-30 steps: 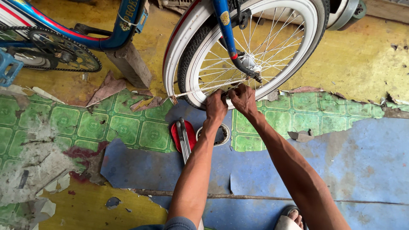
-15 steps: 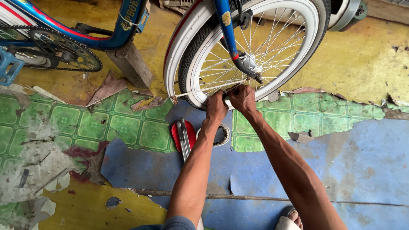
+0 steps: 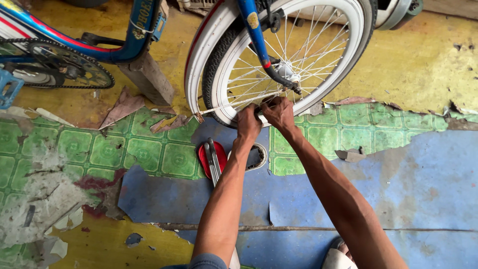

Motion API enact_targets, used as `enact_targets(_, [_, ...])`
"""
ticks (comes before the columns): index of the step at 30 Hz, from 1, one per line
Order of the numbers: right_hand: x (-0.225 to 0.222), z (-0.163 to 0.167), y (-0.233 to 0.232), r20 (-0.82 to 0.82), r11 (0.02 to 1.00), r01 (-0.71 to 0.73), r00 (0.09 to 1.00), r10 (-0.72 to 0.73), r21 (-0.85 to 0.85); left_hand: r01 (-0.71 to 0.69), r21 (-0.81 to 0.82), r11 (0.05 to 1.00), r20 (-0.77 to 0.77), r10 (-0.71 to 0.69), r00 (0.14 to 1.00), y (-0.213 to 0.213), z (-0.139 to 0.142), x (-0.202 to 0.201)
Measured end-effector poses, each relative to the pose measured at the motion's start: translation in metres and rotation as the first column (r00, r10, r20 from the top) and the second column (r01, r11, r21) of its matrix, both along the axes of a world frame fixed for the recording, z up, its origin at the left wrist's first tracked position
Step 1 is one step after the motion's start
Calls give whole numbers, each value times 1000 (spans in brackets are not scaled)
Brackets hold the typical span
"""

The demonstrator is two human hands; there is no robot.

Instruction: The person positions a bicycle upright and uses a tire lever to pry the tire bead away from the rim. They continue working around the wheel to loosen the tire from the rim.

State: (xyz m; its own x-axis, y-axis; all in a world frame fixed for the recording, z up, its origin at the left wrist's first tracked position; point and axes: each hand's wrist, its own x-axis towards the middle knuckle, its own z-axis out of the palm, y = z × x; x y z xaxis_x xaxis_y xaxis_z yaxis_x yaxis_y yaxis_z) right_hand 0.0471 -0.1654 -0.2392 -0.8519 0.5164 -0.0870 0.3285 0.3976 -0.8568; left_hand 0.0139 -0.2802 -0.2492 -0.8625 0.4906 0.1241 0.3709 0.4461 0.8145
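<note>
At frame centre, a thin rod [image 3: 234, 103] beside the bicycle wheel [image 3: 294, 55] is gripped by the left hand [image 3: 247, 122] and right hand [image 3: 279, 112], fingers curled shut, apparently steadying it near the hub [image 3: 288, 78].

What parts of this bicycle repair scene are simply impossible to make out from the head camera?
- What the left hand and right hand grip: the fingers cover it, head view.
- Top of the white-walled spoked bicycle wheel: cut off by the upper edge.
- Red-handled metal pliers on the floor: lower end hidden by the left forearm.
- Small round tin: contents partly hidden by the forearm.
</note>
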Motion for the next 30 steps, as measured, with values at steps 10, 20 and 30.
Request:
enact_targets(10, [-4, 4, 6, 139, 996, -61, 989, 51, 69, -23, 72, 997, 30, 21, 999, 2, -1, 3])
enact_targets(20, [-6, 5, 4, 133, 996, -66, 990, 57, 66, 7, 76, 997, 47, -11, 999, 0, 1, 2])
enact_targets(30, [-6, 7, 4, 144, 990, -98, 986, 83, 103, -3, 109, 994, -44, 7, 999, 3, 5, -1])
